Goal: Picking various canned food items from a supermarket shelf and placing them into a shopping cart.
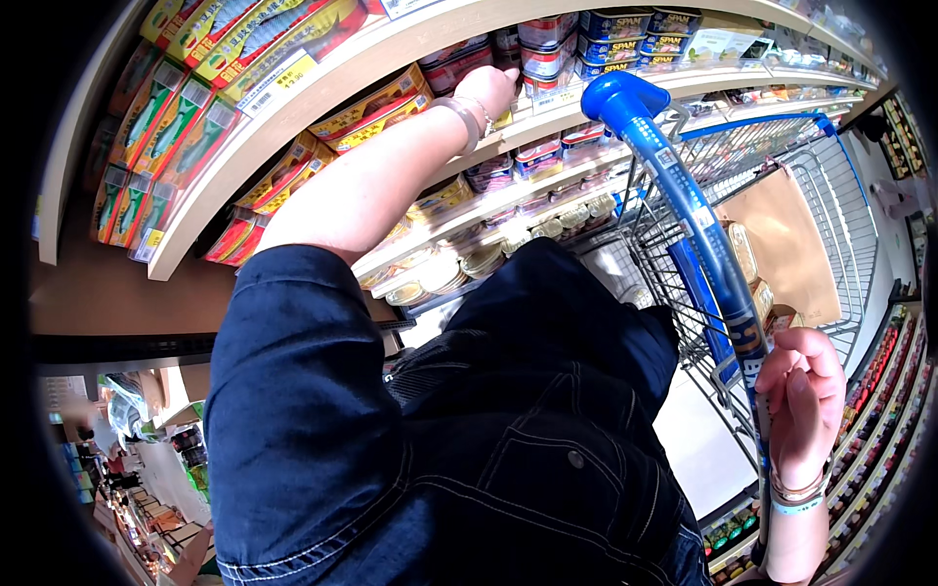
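My left hand (486, 89), with a bangle on its wrist, reaches into a shelf of tinned food. Its fingertips are partly hidden near stacked meat tins (544, 53) and darker red tins (462, 67); a hold on one cannot be made out. Blue SPAM tins (614, 42) stand to the right of it. At the right, my right hand (804, 388) is half curled beside the blue handle (685, 192) of a shopping cart, palm turned up. Its fingertips lie close against the bar, and nothing shows in the palm.
The cart basket (850, 198) holds a brown paper bag (788, 245) and several gold-lidded containers (741, 253). Fish-tin boxes (172, 121) fill the shelf at left. Lower shelves carry more tins (538, 155). Curved rows of goods (879, 410) line the right side.
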### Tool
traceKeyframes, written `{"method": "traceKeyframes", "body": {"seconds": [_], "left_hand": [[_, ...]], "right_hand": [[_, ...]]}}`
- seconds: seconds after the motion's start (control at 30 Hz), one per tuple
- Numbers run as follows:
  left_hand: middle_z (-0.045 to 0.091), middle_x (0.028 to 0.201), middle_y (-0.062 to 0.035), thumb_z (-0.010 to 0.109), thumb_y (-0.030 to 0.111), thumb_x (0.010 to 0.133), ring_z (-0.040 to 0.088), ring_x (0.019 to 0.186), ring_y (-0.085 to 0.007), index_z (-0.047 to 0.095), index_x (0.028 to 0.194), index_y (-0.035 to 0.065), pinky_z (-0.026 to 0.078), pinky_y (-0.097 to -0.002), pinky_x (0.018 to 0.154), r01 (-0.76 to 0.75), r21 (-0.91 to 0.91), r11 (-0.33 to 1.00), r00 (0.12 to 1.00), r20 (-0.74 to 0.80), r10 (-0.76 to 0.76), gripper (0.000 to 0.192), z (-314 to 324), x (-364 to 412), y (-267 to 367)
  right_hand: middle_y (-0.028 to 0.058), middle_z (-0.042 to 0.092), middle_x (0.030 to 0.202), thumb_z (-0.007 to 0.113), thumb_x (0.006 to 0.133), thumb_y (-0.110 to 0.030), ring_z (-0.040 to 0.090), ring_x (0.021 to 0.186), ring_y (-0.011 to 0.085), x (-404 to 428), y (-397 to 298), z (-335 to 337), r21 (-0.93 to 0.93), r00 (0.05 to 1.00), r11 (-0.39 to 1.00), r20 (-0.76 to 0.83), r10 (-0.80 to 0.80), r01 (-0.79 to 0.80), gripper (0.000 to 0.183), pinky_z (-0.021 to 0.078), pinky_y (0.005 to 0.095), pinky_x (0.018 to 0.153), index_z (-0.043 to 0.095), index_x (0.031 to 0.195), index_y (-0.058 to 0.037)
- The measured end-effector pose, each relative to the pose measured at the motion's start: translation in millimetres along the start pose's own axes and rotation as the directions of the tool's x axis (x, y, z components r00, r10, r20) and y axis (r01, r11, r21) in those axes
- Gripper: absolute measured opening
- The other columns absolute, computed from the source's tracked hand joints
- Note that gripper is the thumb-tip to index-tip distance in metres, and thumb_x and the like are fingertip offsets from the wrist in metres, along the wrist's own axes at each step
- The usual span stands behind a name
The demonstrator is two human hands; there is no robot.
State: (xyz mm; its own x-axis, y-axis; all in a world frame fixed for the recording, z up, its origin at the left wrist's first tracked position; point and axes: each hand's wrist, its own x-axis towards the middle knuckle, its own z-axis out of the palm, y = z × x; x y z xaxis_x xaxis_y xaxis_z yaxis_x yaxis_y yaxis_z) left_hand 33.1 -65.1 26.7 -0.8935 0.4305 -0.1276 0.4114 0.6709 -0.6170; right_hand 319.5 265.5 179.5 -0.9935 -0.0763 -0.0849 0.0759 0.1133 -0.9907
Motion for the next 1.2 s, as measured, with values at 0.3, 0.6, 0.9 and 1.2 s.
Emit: {"method": "traceKeyframes", "body": {"seconds": [0.3,0.6,0.9,1.2], "left_hand": [[0.061,0.091,-0.0095,0.049,0.013,0.084,0.064,0.076,-0.0226,0.056,0.107,0.0052,0.053,-0.0314,0.065,-0.08,0.061,0.995,0.996,-0.024,0.082,0.025,3,-2,-8],[0.062,0.086,-0.0103,0.049,0.017,0.084,0.063,0.07,-0.0256,0.058,0.104,0.0092,0.051,-0.0376,0.055,0.01,-0.028,1.0,0.992,-0.125,-0.014,0.023,36,17,-16],[0.065,0.092,-0.0153,0.047,0.013,0.084,0.063,0.081,-0.0293,0.059,0.106,0.0019,0.051,-0.0383,0.068,0.232,-0.412,0.881,0.952,-0.088,-0.292,0.027,20,12,-15],[0.064,0.084,-0.0239,0.069,0.056,0.061,0.065,0.081,-0.0294,0.067,0.079,-0.0058,0.05,-0.0353,0.077,0.428,-0.88,0.206,0.823,0.285,-0.492,0.065,-21,-1,4]], "right_hand": [[0.0056,0.059,0.07,0.046,0.083,-0.01,0.036,0.054,0.0022,0,1,1,0.005,1.0,1.0,-0.001,-0.015,0.015,0.028,0.0285,0.0165,0.053,0.051,0.107,0.0046],[0.0049,0.059,0.071,0.047,0.083,-0.01,0.035,0.054,0.0016,0,-1,0,-0.005,1.0,1.0,0.003,0.011,-0.011,0.028,0.0269,0.0165,0.052,0.052,0.106,0.0044],[0.0056,0.059,0.073,0.048,0.082,-0.012,0.036,0.056,0.002,0,-1,1,-0.004,0.999,1.0,0.027,-0.017,0.017,0.03,0.0282,0.0167,0.054,0.052,0.107,0.0046],[0.0054,0.059,0.072,0.048,0.084,-0.01,0.038,0.056,0.0025,1,0,0,0.003,0.999,0.999,0.035,-0.032,0.032,0.028,0.0285,0.0164,0.053,0.052,0.107,0.0046]]}}
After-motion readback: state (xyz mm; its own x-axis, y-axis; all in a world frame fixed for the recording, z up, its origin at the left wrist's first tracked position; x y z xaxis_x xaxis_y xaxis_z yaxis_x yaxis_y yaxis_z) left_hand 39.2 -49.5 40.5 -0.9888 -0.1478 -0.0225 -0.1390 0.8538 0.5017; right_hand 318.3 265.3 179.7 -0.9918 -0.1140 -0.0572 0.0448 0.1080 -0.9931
